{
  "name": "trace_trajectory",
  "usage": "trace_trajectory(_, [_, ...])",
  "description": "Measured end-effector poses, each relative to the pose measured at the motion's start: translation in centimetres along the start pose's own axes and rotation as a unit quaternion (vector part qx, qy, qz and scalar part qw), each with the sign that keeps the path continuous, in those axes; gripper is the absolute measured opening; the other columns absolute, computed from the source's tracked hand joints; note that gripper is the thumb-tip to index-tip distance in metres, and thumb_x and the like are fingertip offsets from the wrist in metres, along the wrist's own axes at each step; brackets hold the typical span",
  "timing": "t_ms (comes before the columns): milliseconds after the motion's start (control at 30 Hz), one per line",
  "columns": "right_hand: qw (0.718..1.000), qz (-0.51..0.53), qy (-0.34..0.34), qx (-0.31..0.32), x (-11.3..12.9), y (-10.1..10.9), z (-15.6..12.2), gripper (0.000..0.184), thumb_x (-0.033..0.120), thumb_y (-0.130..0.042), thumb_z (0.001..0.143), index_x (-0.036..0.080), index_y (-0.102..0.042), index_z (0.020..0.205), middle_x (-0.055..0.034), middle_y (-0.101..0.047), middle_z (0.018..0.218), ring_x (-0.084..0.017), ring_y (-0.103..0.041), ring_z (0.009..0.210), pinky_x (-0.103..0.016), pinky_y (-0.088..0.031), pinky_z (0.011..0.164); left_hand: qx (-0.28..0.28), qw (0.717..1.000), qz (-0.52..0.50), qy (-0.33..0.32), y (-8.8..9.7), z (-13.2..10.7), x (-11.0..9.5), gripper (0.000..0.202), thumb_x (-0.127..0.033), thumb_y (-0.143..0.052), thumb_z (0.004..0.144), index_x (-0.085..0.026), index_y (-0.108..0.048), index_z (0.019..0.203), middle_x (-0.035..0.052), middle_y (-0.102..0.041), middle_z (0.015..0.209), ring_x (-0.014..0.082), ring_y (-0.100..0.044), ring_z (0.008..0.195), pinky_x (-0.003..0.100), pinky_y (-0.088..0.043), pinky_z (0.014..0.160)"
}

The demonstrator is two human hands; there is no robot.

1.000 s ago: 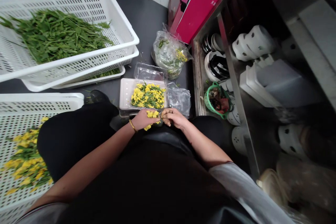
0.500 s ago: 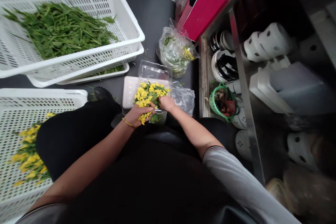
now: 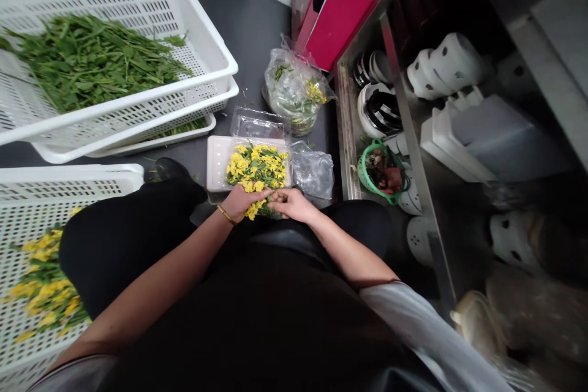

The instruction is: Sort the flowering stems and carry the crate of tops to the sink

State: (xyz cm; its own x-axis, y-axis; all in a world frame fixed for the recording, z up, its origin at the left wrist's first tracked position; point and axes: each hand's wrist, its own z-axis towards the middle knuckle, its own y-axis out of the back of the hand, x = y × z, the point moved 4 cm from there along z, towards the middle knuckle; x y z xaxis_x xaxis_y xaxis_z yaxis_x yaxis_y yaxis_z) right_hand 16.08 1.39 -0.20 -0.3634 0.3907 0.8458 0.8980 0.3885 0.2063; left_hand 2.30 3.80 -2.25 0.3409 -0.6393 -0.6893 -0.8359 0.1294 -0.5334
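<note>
My left hand [image 3: 242, 200] is closed around a small bunch of yellow flowers [image 3: 252, 212] on green stems. Close beside it, my right hand [image 3: 291, 203] pinches at the stem end of that bunch; the fingertips partly hide what they grip. Just beyond both hands, a heap of yellow flowers [image 3: 257, 165] lies in a clear plastic container, whose clear lid [image 3: 258, 124] stands open on the far side. The container rests on an upturned pale pink box [image 3: 217, 165].
White baskets [image 3: 202, 82] with leafy greens [image 3: 98, 61] stand at the upper left. Another basket [image 3: 114, 179] at the left holds more flowers [image 3: 48, 288]. A tied plastic bag [image 3: 296, 89], a crumpled bag [image 3: 313, 173] and a green colander [image 3: 377, 170] by metal shelving [image 3: 413, 153] lie right.
My right hand has drawn back from the flowers in the container and come to my left hand. The whole view has shifted slightly.
</note>
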Motion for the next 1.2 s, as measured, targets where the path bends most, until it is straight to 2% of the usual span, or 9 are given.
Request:
trace_trajectory(133, [0.999, -0.022, 0.031, -0.027, 0.9, 2.5, -1.1, 0.030, 0.041, -0.058, 0.077, 0.016, -0.061, 0.091, 0.0044, -0.053, 0.061, -0.007, -0.047, 0.042, -0.020, -0.038, 0.044, 0.097, 0.995, -0.014, 0.033, -0.7, -1.2, -0.8, 0.025, -0.017, -0.078, 0.055, -0.012, -0.066, 0.076, 0.0034, -0.065, 0.069, 0.0137, -0.059, 0.063, 0.024, -0.049, 0.058])
trace_trajectory(233, [0.978, -0.173, 0.056, -0.104, 1.4, 4.9, 0.2, 0.022, 0.034, -0.054, 0.081, 0.016, -0.063, 0.087, 0.0006, -0.061, 0.069, -0.010, -0.054, 0.056, -0.022, -0.043, 0.056, 0.151, 0.982, -0.107, 0.030, -0.6, -1.9, -1.9, 0.018, -0.026, -0.070, 0.059, -0.012, -0.059, 0.061, 0.0030, -0.055, 0.058, 0.0106, -0.049, 0.048, 0.019, -0.035, 0.036])
trace_trajectory(333, [0.914, -0.384, 0.043, -0.123, 1.4, 4.8, 3.3, 0.016, 0.025, -0.052, 0.083, 0.018, -0.065, 0.088, -0.0044, -0.068, 0.088, -0.016, -0.061, 0.080, -0.024, -0.045, 0.071, 0.111, 0.974, -0.198, -0.023, 0.5, -2.1, -3.1, 0.016, -0.027, -0.064, 0.060, -0.013, -0.061, 0.068, 0.0057, -0.056, 0.066, 0.0147, -0.054, 0.058, 0.018, -0.032, 0.034])
trace_trajectory(467, [0.830, -0.558, -0.006, -0.028, 0.5, 1.6, 8.3, 0.024, 0.023, -0.046, 0.087, 0.018, -0.066, 0.100, -0.0107, -0.068, 0.102, -0.022, -0.063, 0.094, -0.029, -0.047, 0.076, 0.034, 0.972, -0.223, -0.072, 1.9, -1.9, -3.9, 0.019, -0.026, -0.066, 0.066, -0.015, -0.062, 0.081, 0.0039, -0.058, 0.069, 0.0113, -0.054, 0.057, 0.016, -0.032, 0.035])
trace_trajectory(600, [0.799, -0.599, -0.033, 0.040, -0.7, -0.3, 11.3, 0.027, 0.017, -0.050, 0.082, 0.012, -0.067, 0.102, -0.0173, -0.067, 0.106, -0.026, -0.062, 0.098, -0.031, -0.048, 0.079, 0.015, 0.976, -0.209, -0.058, 1.9, -1.4, -4.1, 0.022, -0.025, -0.072, 0.064, -0.013, -0.059, 0.077, -0.0004, -0.052, 0.060, 0.0066, -0.048, 0.047, 0.014, -0.032, 0.034])
trace_trajectory(733, [0.839, -0.543, -0.033, 0.003, -0.5, 1.7, 11.7, 0.021, 0.020, -0.056, 0.076, 0.012, -0.068, 0.092, -0.0148, -0.069, 0.099, -0.023, -0.063, 0.091, -0.028, -0.047, 0.074, -0.028, 0.985, -0.161, -0.061, 1.7, -0.8, -4.3, 0.024, -0.024, -0.076, 0.060, -0.010, -0.058, 0.069, -0.0018, -0.049, 0.052, 0.0059, -0.043, 0.041, 0.016, -0.031, 0.033])
trace_trajectory(900, [0.986, -0.151, -0.015, -0.069, 0.5, 4.7, 8.8, 0.016, 0.030, -0.061, 0.073, 0.014, -0.061, 0.075, 0.0025, -0.058, 0.057, -0.008, -0.048, 0.048, -0.019, -0.037, 0.047, -0.098, 0.991, -0.085, -0.031, 1.6, -0.1, -3.2, 0.032, -0.024, -0.081, 0.054, -0.006, -0.065, 0.076, 0.0011, -0.057, 0.054, 0.0086, -0.049, 0.042, 0.020, -0.037, 0.037])
trace_trajectory(1033, [0.995, 0.095, -0.031, -0.016, 0.6, 2.3, 5.2, 0.030, 0.043, -0.067, 0.065, 0.016, -0.058, 0.075, 0.0093, -0.042, 0.042, -0.005, -0.029, 0.033, -0.019, -0.021, 0.035, -0.096, 0.994, -0.046, -0.022, 1.1, 0.2, -1.7, 0.042, -0.021, -0.087, 0.044, -0.007, -0.069, 0.079, 0.0079, -0.069, 0.075, 0.0159, -0.063, 0.065, 0.027, -0.051, 0.062])
trace_trajectory(1200, [0.995, 0.013, 0.029, -0.092, 1.3, 0.3, 1.7, 0.024, 0.041, -0.062, 0.073, 0.017, -0.060, 0.075, 0.0043, -0.052, 0.054, -0.008, -0.043, 0.045, -0.020, -0.034, 0.044, -0.058, 0.998, -0.001, 0.003, 0.8, 0.0, -0.4, 0.043, -0.020, -0.087, 0.043, -0.009, -0.070, 0.081, 0.0082, -0.071, 0.078, 0.0176, -0.063, 0.070, 0.031, -0.051, 0.070])
